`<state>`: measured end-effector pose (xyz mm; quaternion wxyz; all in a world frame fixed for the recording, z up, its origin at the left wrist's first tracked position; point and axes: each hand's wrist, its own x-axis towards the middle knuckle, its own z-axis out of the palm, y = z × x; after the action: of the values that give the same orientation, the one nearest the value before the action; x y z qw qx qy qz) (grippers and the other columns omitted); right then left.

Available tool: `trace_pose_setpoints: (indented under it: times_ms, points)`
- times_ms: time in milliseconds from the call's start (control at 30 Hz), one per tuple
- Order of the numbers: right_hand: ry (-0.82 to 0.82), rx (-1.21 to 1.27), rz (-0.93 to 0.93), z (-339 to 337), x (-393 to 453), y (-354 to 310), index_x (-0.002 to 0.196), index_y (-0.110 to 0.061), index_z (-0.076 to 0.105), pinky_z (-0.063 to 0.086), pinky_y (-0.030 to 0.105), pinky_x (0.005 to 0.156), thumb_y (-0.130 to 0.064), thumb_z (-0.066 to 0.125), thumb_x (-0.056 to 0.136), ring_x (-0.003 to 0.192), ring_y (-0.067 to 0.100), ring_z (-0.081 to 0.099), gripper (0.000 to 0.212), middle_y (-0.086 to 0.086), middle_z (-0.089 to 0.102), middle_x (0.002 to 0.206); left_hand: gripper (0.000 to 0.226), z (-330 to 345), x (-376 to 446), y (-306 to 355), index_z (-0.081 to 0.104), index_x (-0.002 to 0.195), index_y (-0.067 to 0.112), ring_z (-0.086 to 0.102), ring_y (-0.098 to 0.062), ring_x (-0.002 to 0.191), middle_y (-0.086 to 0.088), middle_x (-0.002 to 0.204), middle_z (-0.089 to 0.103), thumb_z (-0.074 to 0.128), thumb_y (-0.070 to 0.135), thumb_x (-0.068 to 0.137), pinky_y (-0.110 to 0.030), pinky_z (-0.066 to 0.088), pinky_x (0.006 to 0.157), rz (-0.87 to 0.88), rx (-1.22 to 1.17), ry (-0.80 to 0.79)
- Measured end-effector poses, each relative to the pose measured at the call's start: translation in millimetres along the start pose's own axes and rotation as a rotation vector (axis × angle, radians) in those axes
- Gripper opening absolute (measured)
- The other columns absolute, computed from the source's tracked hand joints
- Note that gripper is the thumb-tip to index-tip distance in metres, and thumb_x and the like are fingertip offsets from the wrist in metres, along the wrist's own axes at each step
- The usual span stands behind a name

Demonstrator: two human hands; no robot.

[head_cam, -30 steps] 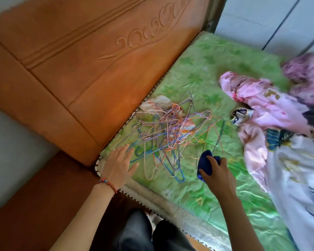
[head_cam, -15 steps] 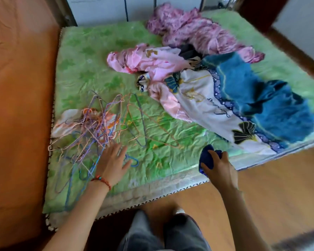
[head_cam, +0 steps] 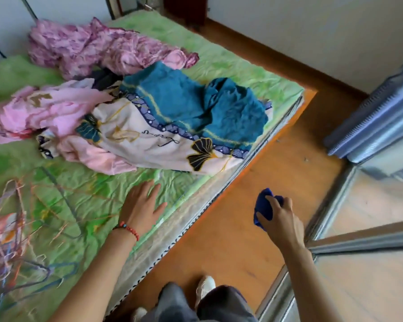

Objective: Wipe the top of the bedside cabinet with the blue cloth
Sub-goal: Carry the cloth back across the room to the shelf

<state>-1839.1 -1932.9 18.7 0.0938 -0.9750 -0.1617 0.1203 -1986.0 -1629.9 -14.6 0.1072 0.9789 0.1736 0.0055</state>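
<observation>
Cloth (head_cam: 264,206) bunched in rt hand (head_cam: 280,220), lt hand (head_cam: 142,208) flat on mattress (head_cam: 98,189).

Free room: bare green mattress (head_cam: 98,194) strip along near edge, btwn hanger tangle (head_cam: 12,231) at left and clothes heap (head_cam: 149,126) mid-bed; left hand (head_cam: 141,209) lies flat there. Far right corner of mattress also bare. Wooden floor (head_cam: 230,240) btwn bed edge and sliding-door track (head_cam: 330,205) is open; right hand (head_cam: 280,223), bunching blue cloth (head_cam: 264,206), hangs over it.
</observation>
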Motion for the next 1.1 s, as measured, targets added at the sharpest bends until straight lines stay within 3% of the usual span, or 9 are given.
trace_pose_setpoints:
  times_ms: [100,267,433,733,933,1100]
  points:
    - [0.027,0.019,0.114,-13,10,50,0.131,-0.021,0.041,0.043,0.032,0.058,-0.038,0.059,0.085,0.087,0.035,0.059,0.053,0.011,0.041,0.123,0.051,8,46,46,0.062,0.106,-0.004,0.059,-0.043,0.092,-0.027,0.109,0.059,0.051,0.037,0.078,-0.055,0.049,0.076,0.09,0.009,-0.022]
    - [0.072,0.059,0.286,-30,25,112,0.131,-0.02,0.041,0.049,0.036,0.06,-0.038,0.061,0.084,0.088,0.034,0.059,0.055,0.011,0.043,0.121,0.055,19,114,113,0.061,0.106,-0.002,0.057,-0.041,0.097,-0.024,0.11,0.059,0.039,0.04,0.079,-0.053,0.049,0.08,0.258,0.008,-0.071]
    - [0.081,0.132,0.417,-39,54,150,0.13,-0.017,0.043,0.054,0.042,0.066,-0.033,0.063,0.083,0.087,0.037,0.058,0.054,0.015,0.043,0.119,0.047,23,185,165,0.064,0.108,0.001,0.058,-0.036,0.097,-0.021,0.108,0.062,0.055,0.036,0.078,-0.046,0.049,0.084,0.417,0.049,-0.04]
    - [0.076,0.12,0.533,-72,182,193,0.13,-0.021,0.04,0.039,0.03,0.058,-0.035,0.059,0.085,0.088,0.032,0.056,0.05,0.01,0.042,0.118,0.057,47,349,247,0.064,0.107,-0.001,0.06,-0.04,0.099,-0.024,0.11,0.062,0.038,0.043,0.081,-0.055,0.048,0.082,0.556,0.043,-0.156]
    - [0.145,0.204,0.547,-110,282,219,0.127,-0.019,0.043,0.049,0.035,0.061,-0.031,0.06,0.085,0.083,0.032,0.053,0.048,0.011,0.042,0.11,0.058,44,463,302,0.064,0.107,-0.002,0.06,-0.04,0.098,-0.023,0.109,0.062,0.036,0.042,0.082,-0.055,0.047,0.081,0.626,0.053,-0.141]
    - [0.158,0.182,0.57,-134,341,252,0.128,-0.021,0.042,0.044,0.032,0.059,-0.034,0.06,0.084,0.083,0.032,0.055,0.049,0.01,0.043,0.112,0.058,48,535,351,0.063,0.109,0.001,0.06,-0.036,0.1,-0.019,0.11,0.063,0.036,0.044,0.083,-0.049,0.048,0.082,0.684,0.04,-0.112]
